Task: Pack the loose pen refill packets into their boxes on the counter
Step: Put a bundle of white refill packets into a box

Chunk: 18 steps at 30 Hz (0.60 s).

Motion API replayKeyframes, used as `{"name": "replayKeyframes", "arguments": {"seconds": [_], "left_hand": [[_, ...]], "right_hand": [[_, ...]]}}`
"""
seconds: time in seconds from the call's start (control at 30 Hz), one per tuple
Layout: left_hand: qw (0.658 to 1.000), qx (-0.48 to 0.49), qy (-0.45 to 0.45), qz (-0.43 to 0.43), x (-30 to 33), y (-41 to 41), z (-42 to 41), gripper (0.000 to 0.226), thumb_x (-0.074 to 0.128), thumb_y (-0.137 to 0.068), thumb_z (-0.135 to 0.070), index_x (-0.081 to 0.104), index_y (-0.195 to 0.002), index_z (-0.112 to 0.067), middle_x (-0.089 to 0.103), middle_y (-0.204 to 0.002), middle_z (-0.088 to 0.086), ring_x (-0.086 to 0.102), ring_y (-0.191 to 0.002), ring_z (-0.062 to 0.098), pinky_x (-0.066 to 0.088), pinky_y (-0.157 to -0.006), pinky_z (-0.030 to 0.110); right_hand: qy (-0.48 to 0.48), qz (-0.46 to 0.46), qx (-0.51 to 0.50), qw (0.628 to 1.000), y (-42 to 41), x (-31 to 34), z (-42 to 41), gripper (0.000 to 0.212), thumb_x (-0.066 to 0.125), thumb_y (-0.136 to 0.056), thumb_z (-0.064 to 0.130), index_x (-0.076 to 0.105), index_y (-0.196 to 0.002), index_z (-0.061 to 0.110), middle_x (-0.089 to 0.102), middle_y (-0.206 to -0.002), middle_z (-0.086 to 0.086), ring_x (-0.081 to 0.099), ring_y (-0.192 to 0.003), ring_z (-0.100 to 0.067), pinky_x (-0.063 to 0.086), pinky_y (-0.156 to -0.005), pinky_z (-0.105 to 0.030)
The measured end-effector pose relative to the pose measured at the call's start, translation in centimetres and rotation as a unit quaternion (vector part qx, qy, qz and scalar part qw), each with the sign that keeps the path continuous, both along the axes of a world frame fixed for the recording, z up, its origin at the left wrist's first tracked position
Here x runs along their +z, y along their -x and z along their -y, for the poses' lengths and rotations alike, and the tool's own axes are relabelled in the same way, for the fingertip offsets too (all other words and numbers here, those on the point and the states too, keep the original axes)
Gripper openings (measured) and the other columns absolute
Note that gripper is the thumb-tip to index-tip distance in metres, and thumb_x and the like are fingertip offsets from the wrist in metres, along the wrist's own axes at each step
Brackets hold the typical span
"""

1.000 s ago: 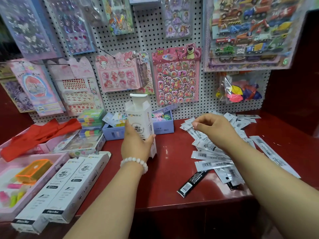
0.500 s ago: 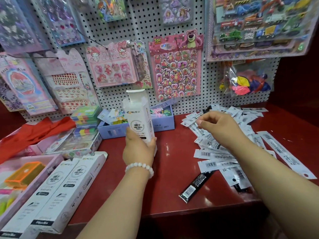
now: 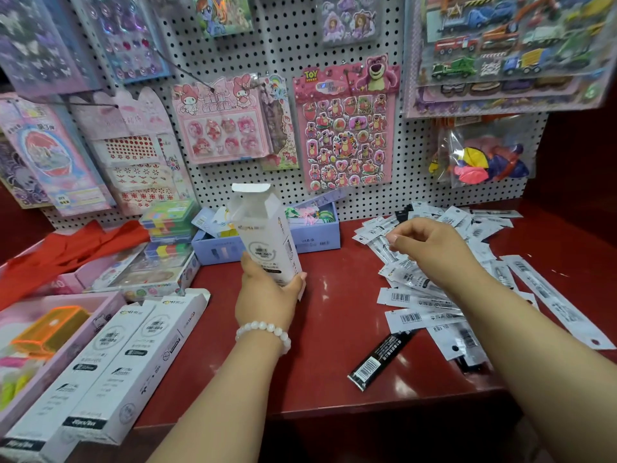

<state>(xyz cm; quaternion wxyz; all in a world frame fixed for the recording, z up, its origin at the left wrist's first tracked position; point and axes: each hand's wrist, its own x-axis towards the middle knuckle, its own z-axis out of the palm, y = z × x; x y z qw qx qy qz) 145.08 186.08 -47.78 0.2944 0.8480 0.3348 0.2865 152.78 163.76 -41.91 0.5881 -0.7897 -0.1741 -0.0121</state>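
1. A red counter (image 3: 334,329) runs below a white pegboard (image 3: 293,55) hung with sticker sheets and a bag of balloons (image 3: 487,158).
2. The left hand (image 3: 267,295) grips an upright white refill box (image 3: 263,235) near the counter's middle, fingers curled round its lower part, top flap open.
3. The right hand (image 3: 430,248) hovers over the pile of loose refill packets (image 3: 420,295) on the right, fingers curled; whether it pinches a packet I cannot tell.
4. One black packet (image 3: 380,359) lies at the near edge of the pile.
5. Two more white boxes (image 3: 110,365) lie flat, side by side, near left.
6. A lilac tray (image 3: 267,245) sits behind the held box.
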Motion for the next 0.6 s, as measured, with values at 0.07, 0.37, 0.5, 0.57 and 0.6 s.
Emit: {"name": "replayKeyframes", "arguments": {"seconds": [0.07, 0.37, 0.5, 0.57, 0.6], "left_hand": [[1.0, 0.011, -0.028, -0.009, 0.2, 0.0, -0.3, 0.088, 0.071, -0.068, -0.055, 0.032, -0.134, -0.013, 0.056, -0.121, 0.009, 0.061, -0.102, 0.031, 0.05, -0.072, 0.038], [0.996, 0.013, -0.058, -0.061, -0.5, 0.7, 0.0, 0.073, 0.068, -0.068, -0.058, 0.042, -0.118, -0.012, 0.058, -0.112, 0.006, 0.061, -0.098, 0.028, 0.053, -0.072, 0.042], [0.998, 0.006, -0.047, -0.036, -1.4, 1.2, 0.0, 0.083, 0.073, -0.061, -0.059, 0.04, -0.122, -0.013, 0.059, -0.114, 0.006, 0.057, -0.105, 0.027, 0.053, -0.077, 0.044], [0.999, 0.002, -0.033, -0.022, -1.6, 1.4, 0.0, 0.096, 0.077, -0.055, -0.059, 0.037, -0.129, -0.011, 0.059, -0.117, 0.009, 0.056, -0.109, 0.029, 0.052, -0.082, 0.045], [1.0, -0.001, -0.025, -0.016, -1.6, 1.4, 0.0, 0.104, 0.079, -0.053, -0.06, 0.034, -0.132, -0.01, 0.058, -0.119, 0.01, 0.055, -0.111, 0.029, 0.051, -0.085, 0.045]], "right_hand": [[-0.001, -0.001, 0.0, 1.0, 0.0, 0.0, 0.0, 0.014, 0.067, -0.085, 0.023, 0.067, -0.084, 0.009, 0.066, -0.094, -0.024, 0.051, -0.07, -0.018, 0.042, -0.059, -0.027], [0.001, -0.008, 0.0, 1.0, 0.3, 0.0, 0.2, 0.014, 0.066, -0.085, 0.023, 0.067, -0.085, 0.009, 0.067, -0.096, -0.024, 0.05, -0.069, -0.017, 0.041, -0.061, -0.026], [-0.001, -0.013, -0.002, 1.0, 0.5, 0.0, 0.3, 0.015, 0.067, -0.085, 0.024, 0.067, -0.084, 0.009, 0.066, -0.094, -0.025, 0.048, -0.068, -0.018, 0.04, -0.06, -0.027], [-0.006, -0.017, 0.001, 1.0, 0.5, -0.1, 0.3, 0.016, 0.068, -0.084, 0.024, 0.067, -0.084, 0.009, 0.064, -0.09, -0.026, 0.047, -0.069, -0.019, 0.039, -0.061, -0.029], [-0.008, -0.019, 0.003, 1.0, 0.5, -0.1, 0.3, 0.016, 0.068, -0.084, 0.025, 0.066, -0.084, 0.009, 0.063, -0.088, -0.025, 0.048, -0.071, -0.02, 0.039, -0.061, -0.029]]}}
